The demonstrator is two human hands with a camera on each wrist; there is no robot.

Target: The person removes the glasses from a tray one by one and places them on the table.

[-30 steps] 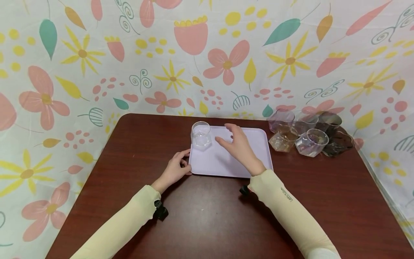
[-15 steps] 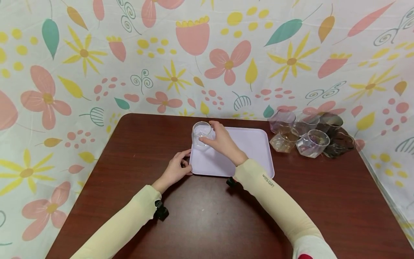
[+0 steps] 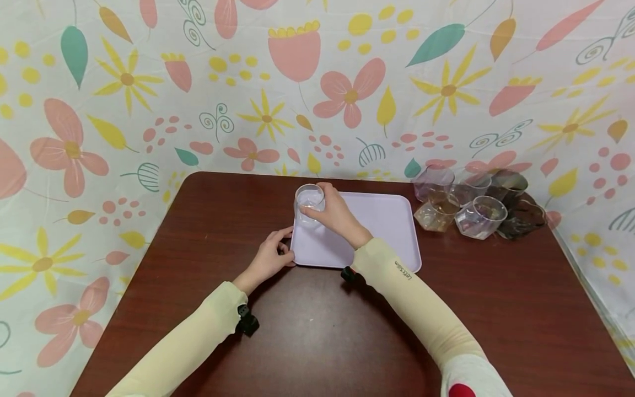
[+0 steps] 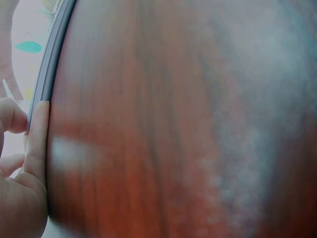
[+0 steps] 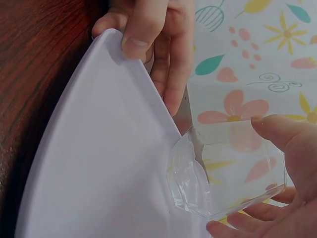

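Note:
A clear drinking glass with a faceted base stands upright at the far left corner of a pale lilac tray. My right hand grips it from the right, thumb on the near side and fingers on the far side. In the right wrist view the glass lies sideways across the picture, its base at the tray's surface; whether it bears fully on the tray, I cannot tell. My left hand holds the tray's near left corner, its thumb on the rim and other fingers along the outer side.
Several tinted glasses crowd the table's far right: purple, amber, clear iridescent and dark grey ones. The brown wooden table ends at a floral cloth behind.
My right hand has moved left across the tray to the clear glass and closed round it. The left hand stays at the tray corner.

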